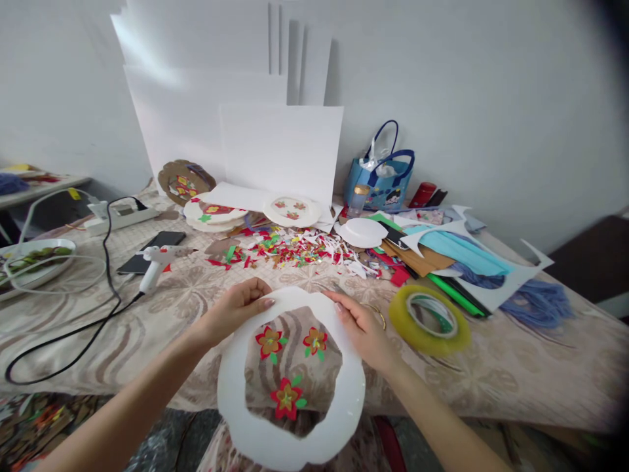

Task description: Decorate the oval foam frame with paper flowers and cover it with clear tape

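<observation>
Over the near edge of the desk (521, 380), the left hand (238, 305) and right hand (366, 331) each pinch the far rim of a white scalloped ring (233, 393); with its near side apparently unsupported, a slackened grip could let it dip or bend. The three flowers (287, 398) seem fixed to clear film, hard to make out, while fingertips behind the rim are hidden and the forearms cut off.

My two hands (299, 314) hold a scalloped white ring (233, 400). Its see-through centre, perhaps plastic film (295, 354), carries three flowers (287, 398).
</observation>
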Tool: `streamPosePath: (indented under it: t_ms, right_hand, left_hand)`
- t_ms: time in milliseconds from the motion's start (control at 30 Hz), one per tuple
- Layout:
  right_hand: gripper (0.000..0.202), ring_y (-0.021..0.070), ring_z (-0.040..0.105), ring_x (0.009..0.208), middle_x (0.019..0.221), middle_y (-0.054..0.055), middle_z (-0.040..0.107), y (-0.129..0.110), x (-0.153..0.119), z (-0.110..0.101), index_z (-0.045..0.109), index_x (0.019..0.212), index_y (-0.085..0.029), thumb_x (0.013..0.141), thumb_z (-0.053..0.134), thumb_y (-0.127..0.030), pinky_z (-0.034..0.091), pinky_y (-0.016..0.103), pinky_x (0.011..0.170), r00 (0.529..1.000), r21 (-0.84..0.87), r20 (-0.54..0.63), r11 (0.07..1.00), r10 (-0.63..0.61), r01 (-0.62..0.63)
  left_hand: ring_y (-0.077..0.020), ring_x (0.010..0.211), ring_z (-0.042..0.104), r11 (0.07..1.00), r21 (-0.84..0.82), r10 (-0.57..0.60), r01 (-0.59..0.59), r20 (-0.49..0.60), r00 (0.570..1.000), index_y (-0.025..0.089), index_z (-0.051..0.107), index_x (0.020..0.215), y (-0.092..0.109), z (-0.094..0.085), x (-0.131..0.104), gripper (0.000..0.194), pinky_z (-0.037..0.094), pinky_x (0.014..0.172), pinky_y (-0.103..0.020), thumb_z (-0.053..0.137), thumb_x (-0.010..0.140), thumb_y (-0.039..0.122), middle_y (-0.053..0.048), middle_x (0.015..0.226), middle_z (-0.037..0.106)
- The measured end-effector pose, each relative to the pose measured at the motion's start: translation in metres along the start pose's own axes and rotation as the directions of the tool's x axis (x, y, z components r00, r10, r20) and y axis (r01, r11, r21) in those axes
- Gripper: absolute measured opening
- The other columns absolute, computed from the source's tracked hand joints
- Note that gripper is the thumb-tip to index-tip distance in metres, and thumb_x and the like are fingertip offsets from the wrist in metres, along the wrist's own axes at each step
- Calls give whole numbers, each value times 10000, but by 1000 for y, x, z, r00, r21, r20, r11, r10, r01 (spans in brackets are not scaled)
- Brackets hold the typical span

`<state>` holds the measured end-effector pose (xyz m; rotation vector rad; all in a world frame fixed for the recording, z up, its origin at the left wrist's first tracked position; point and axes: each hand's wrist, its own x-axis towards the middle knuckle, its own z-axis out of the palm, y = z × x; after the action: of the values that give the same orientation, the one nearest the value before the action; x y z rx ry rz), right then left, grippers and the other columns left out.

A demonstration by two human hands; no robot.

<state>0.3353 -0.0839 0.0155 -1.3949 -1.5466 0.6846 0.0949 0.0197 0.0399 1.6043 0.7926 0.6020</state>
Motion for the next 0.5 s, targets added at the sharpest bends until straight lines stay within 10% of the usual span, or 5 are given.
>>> streamPosePath:
  t_ms: [267,500]
  right_hand:
    - [411,220,634,981,1081,63,684,1,-4,-14,610,1166,-238,931,369,-474,524,352,805,984,138,-70,979,163,-152]
    - [358,233,567,1115,1216,53,625,-12,-11,-15,574,1238,-272,933,408,-358,437,396,953,993,-163,-73,984,-88,75]
  left_hand:
    - [-99,557,466,998,18,-59,60,-58,997,170,534,783,-2,-5,-1,353,341,477,-194,681,704,481,37,651,522]
    - [-108,583,478,999,13,-51,52,-60,997,174,518,798,-8,-6,-1,356,364,498,-200,669,724,488,26,669,529]
